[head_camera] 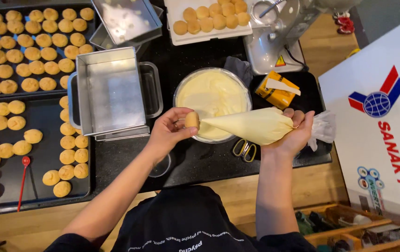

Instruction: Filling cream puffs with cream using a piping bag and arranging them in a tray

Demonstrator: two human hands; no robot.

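Note:
My left hand (pixel 168 130) holds a small round golden puff (pixel 192 120) over the near rim of a glass bowl (pixel 177 88) of pale yellow cream. My right hand (pixel 294 134) grips the twisted end of a clear piping bag (pixel 251 125) full of the same cream. The bag lies level, and its tip touches the puff. Both hands hover above a black counter (pixel 200 161).
Black trays (pixel 46 135) at the left carry several puffs and a red spoon (pixel 22 179). Stacked metal pans (pixel 111 93) stand beside the bowl. A white tray of puffs (pixel 209 18), a mixer (pixel 274 42), a yellow carton (pixel 278 91), scissors (pixel 244 149) and a white appliance (pixel 377 121) surround it.

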